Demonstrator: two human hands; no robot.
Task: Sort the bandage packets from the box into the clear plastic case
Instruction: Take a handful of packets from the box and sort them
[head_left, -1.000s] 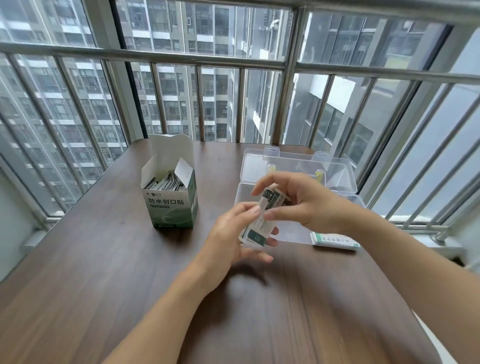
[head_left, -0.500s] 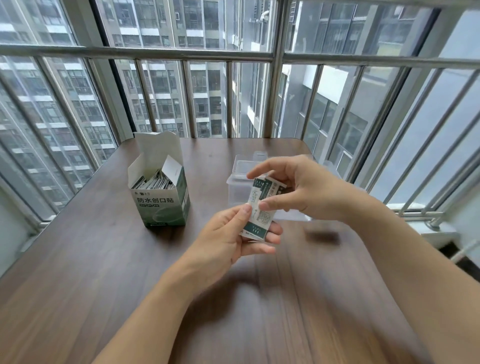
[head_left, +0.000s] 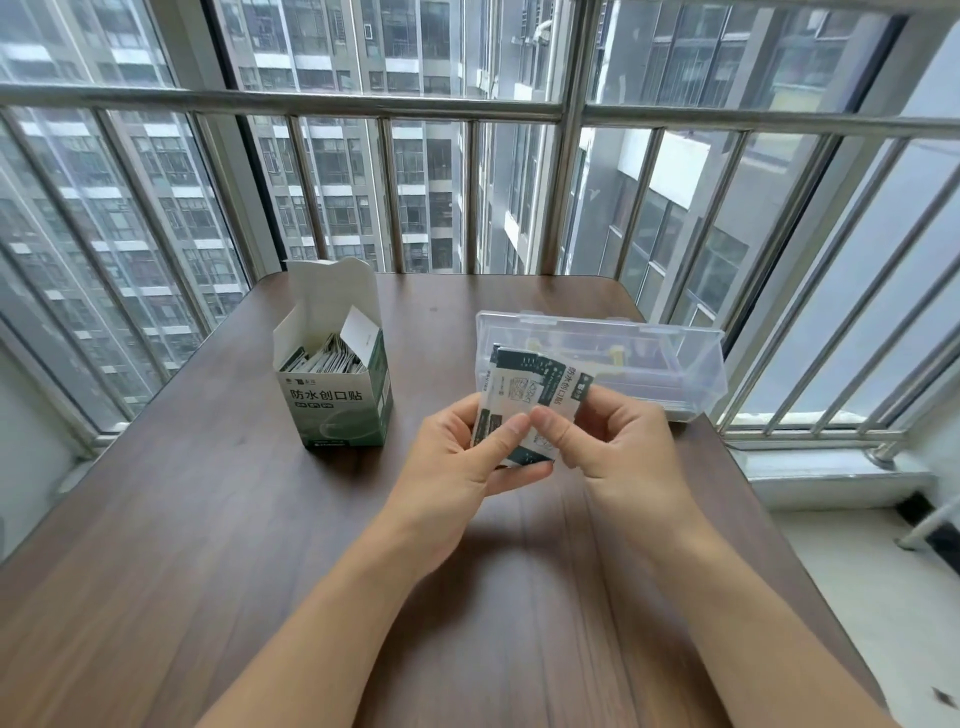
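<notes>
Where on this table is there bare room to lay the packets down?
Bare wood on the table lies in front of the box, and between box and clear case. It is crowded where both hands hold the packets.

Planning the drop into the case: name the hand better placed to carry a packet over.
Right hand: it pinches the packets and sits nearest the clear plastic case; the left hand is nearer the box.
</notes>
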